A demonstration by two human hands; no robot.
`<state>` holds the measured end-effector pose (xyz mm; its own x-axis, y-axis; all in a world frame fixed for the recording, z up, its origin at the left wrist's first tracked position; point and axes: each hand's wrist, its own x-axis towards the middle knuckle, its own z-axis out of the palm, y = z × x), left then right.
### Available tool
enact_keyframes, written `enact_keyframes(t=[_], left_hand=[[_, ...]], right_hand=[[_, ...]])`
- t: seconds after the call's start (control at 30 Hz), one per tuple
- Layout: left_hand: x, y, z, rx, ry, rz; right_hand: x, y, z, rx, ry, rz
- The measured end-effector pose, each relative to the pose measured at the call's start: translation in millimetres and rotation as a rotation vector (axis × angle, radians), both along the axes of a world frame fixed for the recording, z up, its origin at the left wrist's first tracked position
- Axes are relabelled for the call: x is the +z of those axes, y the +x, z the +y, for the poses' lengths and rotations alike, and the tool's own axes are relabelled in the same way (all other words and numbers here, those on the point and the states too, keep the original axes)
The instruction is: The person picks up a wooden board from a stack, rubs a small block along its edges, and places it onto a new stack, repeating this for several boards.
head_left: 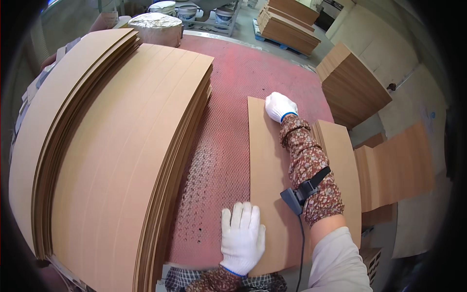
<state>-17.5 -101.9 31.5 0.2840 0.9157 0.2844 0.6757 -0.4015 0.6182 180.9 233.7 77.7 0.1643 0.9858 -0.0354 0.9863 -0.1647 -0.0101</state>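
A long, flat brown board (272,190) lies lengthwise before me on a red, mesh-textured table (226,117). My left hand (242,238), in a white knit glove, rests flat at the board's near left edge with its fingers stretched out. At the far end, my right hand (281,106), also gloved, is closed against the board; its fingertips and anything in them are hidden. The right forearm crosses over the board in a flowered sleeve, with a strapped grey device (297,195) and a black cable. Another brown board (343,170) lies just to the right, partly behind that arm.
Tall stacks of brown boards (116,131) fill the left side. A foil-topped round bundle (154,28) stands at the table's far left corner. Wood-grain panels (352,87) are beyond the right edge. Farther back are buckets (224,17) and boards on a blue pallet (277,41).
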Motion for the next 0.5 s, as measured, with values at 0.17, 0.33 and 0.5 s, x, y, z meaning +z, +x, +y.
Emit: enact_keyframes(t=[0.17, 0.33, 0.5], left_hand=[[1.6, -0.6, 56.8, 0.036, 0.072, -0.018], [-11.3, 0.5, 72.6, 0.065, 0.116, -0.039], [-24.4, 3.0, 69.3, 0.116, 0.217, -0.045]], right_hand=[[-1.3, -5.6, -7.7, -0.035, 0.092, 0.016], [-14.7, -23.3, -74.0, -0.061, 0.021, -0.02], [-16.8, -39.1, -173.4, -0.069, 0.014, -0.013]])
